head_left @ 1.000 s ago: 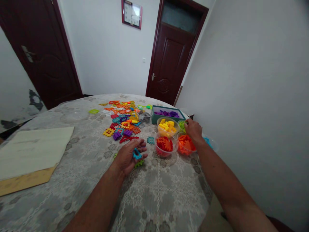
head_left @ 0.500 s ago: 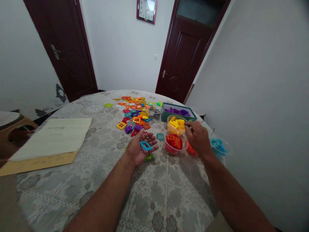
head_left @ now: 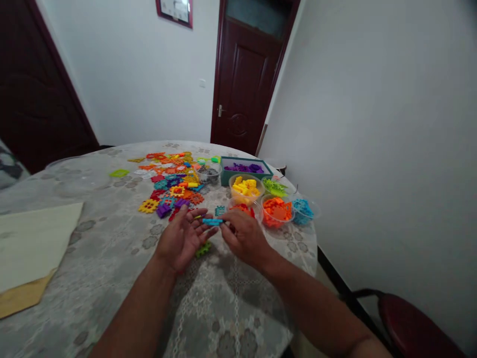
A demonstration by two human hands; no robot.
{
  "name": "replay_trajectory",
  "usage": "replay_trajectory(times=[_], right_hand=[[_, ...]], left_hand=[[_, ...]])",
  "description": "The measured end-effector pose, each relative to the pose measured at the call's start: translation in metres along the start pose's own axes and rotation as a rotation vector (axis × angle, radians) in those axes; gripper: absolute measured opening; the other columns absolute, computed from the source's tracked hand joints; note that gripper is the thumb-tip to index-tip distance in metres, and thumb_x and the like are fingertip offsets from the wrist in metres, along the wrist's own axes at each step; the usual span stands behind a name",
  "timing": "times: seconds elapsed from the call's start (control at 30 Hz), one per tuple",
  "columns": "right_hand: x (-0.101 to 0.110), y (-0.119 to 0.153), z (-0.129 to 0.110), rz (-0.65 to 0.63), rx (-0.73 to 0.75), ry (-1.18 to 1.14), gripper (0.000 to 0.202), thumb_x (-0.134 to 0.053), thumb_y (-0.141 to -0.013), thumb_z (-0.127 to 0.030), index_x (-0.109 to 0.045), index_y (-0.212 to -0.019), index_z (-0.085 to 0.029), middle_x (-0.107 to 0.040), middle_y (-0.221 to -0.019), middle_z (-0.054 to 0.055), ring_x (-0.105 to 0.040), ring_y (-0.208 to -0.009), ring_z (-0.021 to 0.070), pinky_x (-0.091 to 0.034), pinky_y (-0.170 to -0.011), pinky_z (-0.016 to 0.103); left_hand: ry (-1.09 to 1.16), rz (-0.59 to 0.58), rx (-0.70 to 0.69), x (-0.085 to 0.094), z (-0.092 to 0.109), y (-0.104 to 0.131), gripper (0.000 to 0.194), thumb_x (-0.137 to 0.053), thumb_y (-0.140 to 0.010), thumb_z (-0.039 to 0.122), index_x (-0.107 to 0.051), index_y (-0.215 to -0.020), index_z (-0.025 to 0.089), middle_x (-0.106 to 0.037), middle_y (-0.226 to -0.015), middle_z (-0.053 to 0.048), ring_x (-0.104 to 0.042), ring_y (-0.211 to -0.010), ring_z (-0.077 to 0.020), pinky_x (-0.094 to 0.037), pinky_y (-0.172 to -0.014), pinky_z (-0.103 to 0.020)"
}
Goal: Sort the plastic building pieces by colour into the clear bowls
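A blue plastic building piece (head_left: 211,222) is pinched between the thumb and fingers of my right hand (head_left: 249,237). Palm up beneath its left end is my left hand (head_left: 182,239), fingers spread; whether they touch the piece I cannot tell. A green piece (head_left: 203,249) lies on the table beside my left hand, and a teal square piece (head_left: 219,211) lies just beyond both hands. My right hand partly hides a clear tub of red pieces (head_left: 242,206). Past my left fingertips spreads a pile of mixed coloured pieces (head_left: 175,186).
Clear tubs hold yellow pieces (head_left: 246,187), orange pieces (head_left: 276,210), blue pieces (head_left: 302,211) and green pieces (head_left: 274,187). Behind them stands a dark green box (head_left: 227,178) with purple pieces. White sheets (head_left: 37,238) lie at left; a dark red seat (head_left: 410,323) is at lower right.
My right hand has come left from the tubs and now grips the blue piece that lay on my left palm. The view has turned right, showing the green and orange tubs fully.
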State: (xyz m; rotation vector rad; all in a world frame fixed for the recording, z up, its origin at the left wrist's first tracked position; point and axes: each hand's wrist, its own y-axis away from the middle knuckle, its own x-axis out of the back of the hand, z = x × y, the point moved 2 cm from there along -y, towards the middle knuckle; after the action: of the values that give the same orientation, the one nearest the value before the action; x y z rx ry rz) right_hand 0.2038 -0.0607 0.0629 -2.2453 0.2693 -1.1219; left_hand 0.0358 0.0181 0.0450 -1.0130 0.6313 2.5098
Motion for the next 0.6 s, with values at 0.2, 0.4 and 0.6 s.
replay_trajectory(times=[0.2,0.4,0.6], right_hand=[[0.086,0.028,0.068,0.402,-0.278,0.171,0.020,-0.061,-0.099,-0.027,-0.077,-0.110,-0.021,-0.077,-0.104,0.007,-0.070,-0.090,0.0208,-0.055,-0.085,0.034],[0.154,0.049,0.164,0.463,-0.383,0.551,0.025,-0.056,-0.094,-0.025,-0.077,-0.104,-0.017,-0.076,-0.104,0.013,-0.068,-0.099,0.0260,-0.053,-0.095,0.039],[0.177,0.041,0.215,0.435,-0.464,0.613,0.027,-0.053,-0.085,-0.016,-0.076,-0.099,-0.016,-0.075,-0.102,0.015,-0.065,-0.098,0.0266,-0.052,-0.096,0.038]], left_hand=[[-0.012,0.113,-0.097,0.001,0.009,0.001,0.042,-0.049,-0.106,0.044,-0.073,-0.099,0.011,-0.076,-0.097,-0.016,-0.077,-0.087,-0.0261,-0.068,-0.082,-0.046],[-0.003,0.214,-0.142,0.007,0.014,-0.005,0.038,-0.051,-0.104,0.040,-0.075,-0.093,0.013,-0.075,-0.091,-0.012,-0.075,-0.083,-0.0220,-0.069,-0.074,-0.038],[-0.044,0.256,-0.311,0.013,0.028,-0.002,0.020,-0.060,-0.096,0.026,-0.074,-0.085,0.017,-0.075,-0.086,-0.005,-0.074,-0.081,-0.0185,-0.070,-0.078,-0.037]])
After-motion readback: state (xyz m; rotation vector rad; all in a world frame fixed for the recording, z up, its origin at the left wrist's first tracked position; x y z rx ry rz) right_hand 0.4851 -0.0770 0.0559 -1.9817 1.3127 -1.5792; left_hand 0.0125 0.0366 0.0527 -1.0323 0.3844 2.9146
